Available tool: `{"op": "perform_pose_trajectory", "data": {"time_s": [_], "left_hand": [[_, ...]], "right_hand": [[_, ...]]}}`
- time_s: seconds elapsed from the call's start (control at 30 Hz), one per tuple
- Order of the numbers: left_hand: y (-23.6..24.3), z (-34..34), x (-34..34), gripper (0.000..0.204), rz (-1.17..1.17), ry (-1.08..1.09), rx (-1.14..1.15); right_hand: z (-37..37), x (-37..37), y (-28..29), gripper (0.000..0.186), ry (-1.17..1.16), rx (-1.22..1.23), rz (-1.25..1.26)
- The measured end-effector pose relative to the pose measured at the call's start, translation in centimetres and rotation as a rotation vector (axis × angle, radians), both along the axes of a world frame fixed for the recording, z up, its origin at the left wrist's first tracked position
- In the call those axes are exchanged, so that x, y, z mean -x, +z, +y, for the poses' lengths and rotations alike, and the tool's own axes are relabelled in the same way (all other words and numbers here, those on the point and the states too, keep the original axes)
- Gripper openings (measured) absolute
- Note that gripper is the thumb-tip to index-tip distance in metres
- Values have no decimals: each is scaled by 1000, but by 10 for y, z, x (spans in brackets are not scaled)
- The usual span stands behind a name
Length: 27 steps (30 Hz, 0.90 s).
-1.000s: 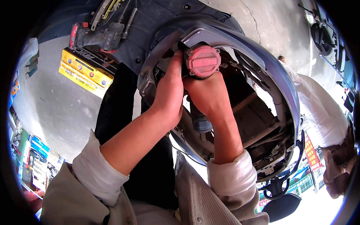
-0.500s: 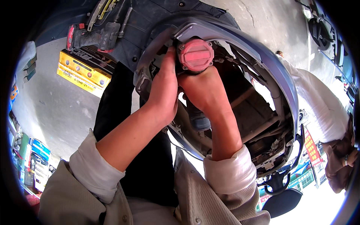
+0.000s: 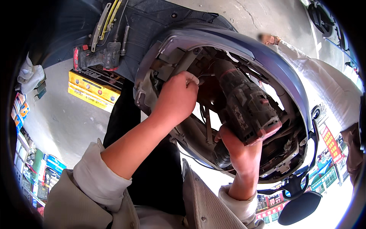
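My right hand (image 3: 239, 149) is wrapped round the handle of a dark, worn cordless drill (image 3: 248, 103) with red trim. The drill's front end points up and left into the open body of a blue-grey scooter (image 3: 276, 53); its tip is lost in shadow. My left hand (image 3: 176, 97) is at the left side of the same opening, fingers curled and thumb pressed against them. Whatever lies in that pinch, if anything, is hidden. Pipes, cables and frame parts (image 3: 209, 129) show inside the opening around both hands.
A second cordless power tool (image 3: 110, 57) and yellow-and-metal strips (image 3: 103, 26) lie on dark plastic at upper left, above a yellow-black box (image 3: 95, 89). A mirror (image 3: 299, 208) sticks out at lower right. Another person's white sleeve (image 3: 324, 76) is at the right.
The drill has swung right and tilted, its red rear end moving from upper centre to lower right with my right hand. My left hand has come away from it and closed its fingers.
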<state>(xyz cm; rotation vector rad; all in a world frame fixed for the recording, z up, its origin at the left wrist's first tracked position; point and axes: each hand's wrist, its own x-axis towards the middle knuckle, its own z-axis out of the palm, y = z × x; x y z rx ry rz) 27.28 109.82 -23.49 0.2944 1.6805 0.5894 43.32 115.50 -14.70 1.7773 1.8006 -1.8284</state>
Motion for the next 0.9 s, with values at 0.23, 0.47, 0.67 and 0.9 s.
{"op": "perform_pose_trajectory", "data": {"time_s": [0.23, 0.47, 0.67, 0.9], "left_hand": [[-8, 49, -29, 18, 422, -1256, 21], [-92, 36, -54, 24, 786, -2254, 80], [-175, 28, -43, 30, 1064, -2006, 436], [-213, 81, -13, 29, 1139, -2126, 537]], "right_hand": [[-20, -57, 55, 48, -479, 145, 49], [-60, -84, 84, 56, -1141, 253, 219], [-105, -106, 73, 56, -1276, 236, 264], [-147, -120, 19, 56, -1282, 269, 357]]}}
